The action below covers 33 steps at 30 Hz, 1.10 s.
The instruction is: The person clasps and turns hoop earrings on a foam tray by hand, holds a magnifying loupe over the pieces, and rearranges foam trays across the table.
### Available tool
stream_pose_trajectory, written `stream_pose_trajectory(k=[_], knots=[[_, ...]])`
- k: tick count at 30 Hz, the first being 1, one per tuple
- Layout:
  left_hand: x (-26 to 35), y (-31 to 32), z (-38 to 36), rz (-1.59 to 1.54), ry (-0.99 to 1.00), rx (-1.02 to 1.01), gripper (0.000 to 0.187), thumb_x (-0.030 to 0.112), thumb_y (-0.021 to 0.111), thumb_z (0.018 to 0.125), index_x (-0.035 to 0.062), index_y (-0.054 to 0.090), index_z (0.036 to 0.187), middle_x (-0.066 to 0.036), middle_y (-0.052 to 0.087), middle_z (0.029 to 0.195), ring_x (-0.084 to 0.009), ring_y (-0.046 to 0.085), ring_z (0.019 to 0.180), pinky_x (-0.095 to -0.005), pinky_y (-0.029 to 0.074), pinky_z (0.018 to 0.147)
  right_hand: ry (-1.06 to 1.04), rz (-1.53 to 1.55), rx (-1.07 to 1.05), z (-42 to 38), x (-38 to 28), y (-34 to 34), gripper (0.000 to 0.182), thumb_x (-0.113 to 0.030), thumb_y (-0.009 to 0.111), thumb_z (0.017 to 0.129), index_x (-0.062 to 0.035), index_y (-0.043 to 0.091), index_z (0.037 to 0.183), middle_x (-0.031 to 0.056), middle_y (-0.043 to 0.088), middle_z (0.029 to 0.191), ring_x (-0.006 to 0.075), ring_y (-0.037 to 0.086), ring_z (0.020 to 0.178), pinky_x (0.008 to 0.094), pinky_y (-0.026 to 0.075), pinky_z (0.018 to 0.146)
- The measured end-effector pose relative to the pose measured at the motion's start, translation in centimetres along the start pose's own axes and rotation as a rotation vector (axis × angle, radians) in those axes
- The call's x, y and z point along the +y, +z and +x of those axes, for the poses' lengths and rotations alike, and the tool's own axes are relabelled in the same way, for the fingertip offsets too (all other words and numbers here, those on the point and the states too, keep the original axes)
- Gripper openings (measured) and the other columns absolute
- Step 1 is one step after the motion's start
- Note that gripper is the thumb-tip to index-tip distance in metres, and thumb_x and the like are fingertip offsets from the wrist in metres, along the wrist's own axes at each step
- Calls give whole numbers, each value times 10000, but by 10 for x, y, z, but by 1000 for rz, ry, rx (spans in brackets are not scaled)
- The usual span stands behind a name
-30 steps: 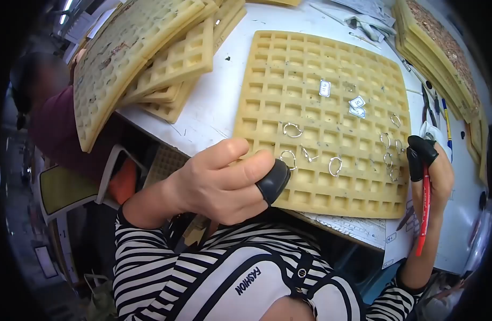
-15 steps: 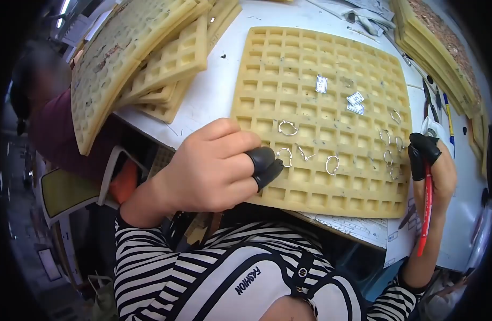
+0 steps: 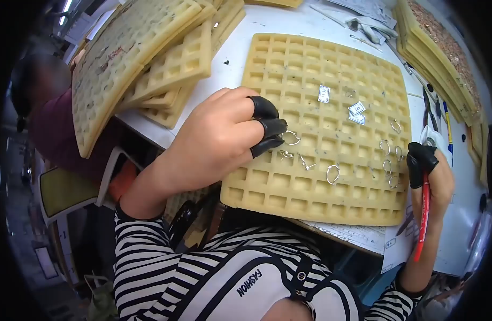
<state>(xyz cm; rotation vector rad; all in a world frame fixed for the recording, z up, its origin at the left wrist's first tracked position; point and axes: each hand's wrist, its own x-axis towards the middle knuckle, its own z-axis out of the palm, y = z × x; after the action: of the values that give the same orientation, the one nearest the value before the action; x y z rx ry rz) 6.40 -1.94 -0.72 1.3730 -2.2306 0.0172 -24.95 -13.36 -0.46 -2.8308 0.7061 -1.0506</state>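
A yellow tray of square pockets (image 3: 310, 200) lies on the white table. My left hand (image 3: 224, 134), with black covers on its fingertips, is closed over the tray's left part, its fingertips at a silver ring (image 3: 291, 138). Just below them lies another small silver piece (image 3: 286, 155). More rings lie to the right, one at the lower middle (image 3: 332, 174) and several near the right edge. Small white labels (image 3: 324, 94) rest on the upper half. At the tray's right edge my right hand (image 3: 430, 171), also with black fingertip covers, is closed on a red-handled tool (image 3: 423, 219).
Stacked yellow trays (image 3: 165, 69) stand at the upper left, and more (image 3: 438, 64) at the upper right. Tools and a blue-yellow pen (image 3: 448, 125) lie beyond my right hand. Another person (image 3: 58, 123) sits at the far left.
My left hand has moved up and its black-covered fingers now reach the upper ring. The piece below, a hoop before, looks different in position. My right hand has barely moved.
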Motion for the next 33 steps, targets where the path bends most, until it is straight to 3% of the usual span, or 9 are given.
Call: stream_pose_trajectory(k=[1, 2, 6, 17, 21, 25, 29, 31, 33], knots=[[1, 1, 2, -8, 24, 37, 160, 1, 655, 605, 11, 626, 762, -84, 572, 806, -257, 549, 790, -354, 444, 674, 1, -1, 0, 1, -1, 0, 267, 94, 692, 686, 36, 631, 940, 137, 565, 715, 261, 549, 606, 311, 429, 548], [3, -8, 2, 44, -6, -149, 297, 108, 741, 661, 10, 673, 932, -100, 609, 889, -278, 575, 859, -369, 456, 744, 7, -6, -3, 1, -2, 0, 267, 93, 693, 685, 35, 631, 938, 135, 564, 712, 259, 549, 606, 310, 428, 545], [6, -7, 6, 42, -51, -182, 306, 105, 744, 658, 3, 665, 935, -104, 601, 894, -282, 568, 856, -359, 461, 735, 19, -2, -12, 0, -2, -2, 266, 86, 700, 681, 34, 629, 933, 132, 558, 703, 255, 547, 601, 309, 419, 531], [4, -10, 8, -220, -158, -120, 347, 98, 739, 700, -11, 635, 1012, -118, 604, 935, -276, 559, 910, -344, 465, 785, -6, -9, -1, 1, 1, -1, 271, 74, 705, 676, 27, 634, 933, 138, 574, 711, 265, 549, 590, 312, 422, 523], [9, -12, 24, -227, -152, -58, 279, 82, 719, 736, -19, 644, 986, -129, 611, 955, -269, 577, 913, -333, 467, 798, -6, 2, 22, 2, 1, 0, 285, 72, 712, 665, 29, 634, 935, 129, 564, 702, 253, 525, 571, 309, 402, 503], [20, -10, 58, -39, -105, -117, 248, 73, 702, 747, -18, 631, 967, -139, 590, 943, -293, 569, 883, -344, 467, 767, 65, 13, 35, 0, 5, -3, 276, 61, 701, 672, 33, 632, 938, 120, 534, 681, 245, 507, 571, 311, 392, 511], [20, -1, 89, 119, -67, -188, 129, 28, 616, 750, -3, 597, 874, -151, 563, 890, -337, 552, 858, -376, 460, 710, 63, 15, 87, -1, 9, 0, 272, 62, 693, 678, 27, 634, 941, 118, 533, 679, 242, 502, 568, 313, 386, 508], [8, 11, 97, 126, -39, -128, 133, 15, 583, 738, -4, 595, 869, -154, 560, 884, -348, 549, 843, -384, 458, 704, 85, 16, 65, -1, 6, -3, 276, 55, 699, 676, 25, 635, 942, 114, 521, 679, 244, 496, 565, 318, 387, 506], [4, 17, 109, 31, -201, -230, 142, 33, 601, 751, -10, 604, 886, -148, 561, 885, -336, 553, 847, -381, 460, 720, 74, 8, 51, -4, 12, -3, 284, 40, 715, 669, 22, 637, 941, 109, 509, 678, 244, 494, 565, 321, 388, 498]])
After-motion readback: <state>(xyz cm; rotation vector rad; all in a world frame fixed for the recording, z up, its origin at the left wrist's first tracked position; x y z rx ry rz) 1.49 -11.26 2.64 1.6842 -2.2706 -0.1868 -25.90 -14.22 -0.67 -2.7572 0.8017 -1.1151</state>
